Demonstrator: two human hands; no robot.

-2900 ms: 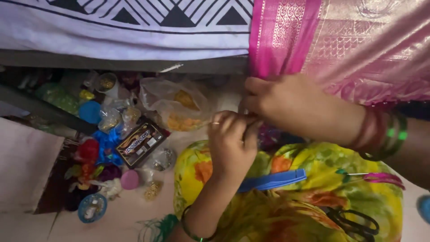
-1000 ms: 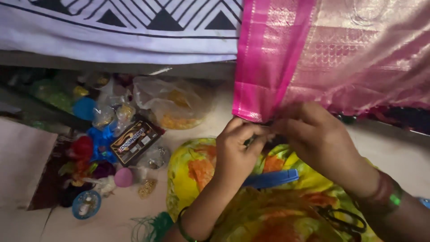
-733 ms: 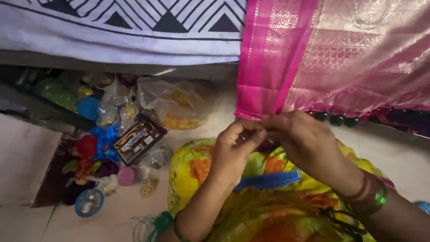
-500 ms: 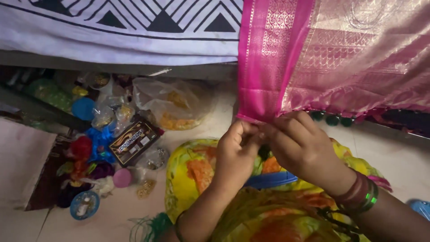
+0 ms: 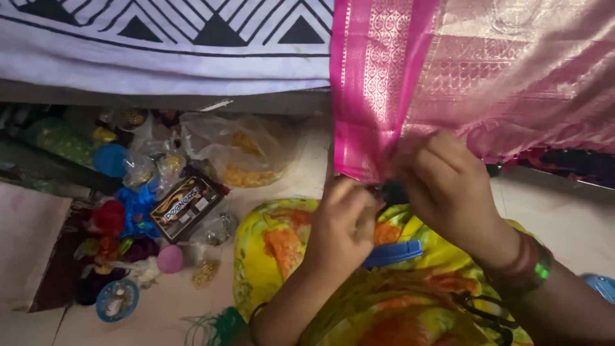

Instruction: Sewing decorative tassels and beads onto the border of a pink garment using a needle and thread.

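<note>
Your view looks down at your lap, where both hands meet at the bottom corner of a pink silk sari [image 5: 384, 83] with a woven gold border. The cloth hangs from the upper right, beside a white sheet with black triangles [image 5: 160, 45]. Your right hand [image 5: 448, 186] is curled closed, pinching the sari's lower hem. Your left hand [image 5: 343, 224] is also curled, fingertips drawn together just under that hem; whether it holds a thread or tool, you cannot tell. The fabric looks light, soft and slippery, likely to slide and fray, so grip it at the firmer border edge. A blue comb [image 5: 392, 253] rests on your yellow floral lap [image 5: 275, 250]. Craft clutter covers the floor left.
</note>
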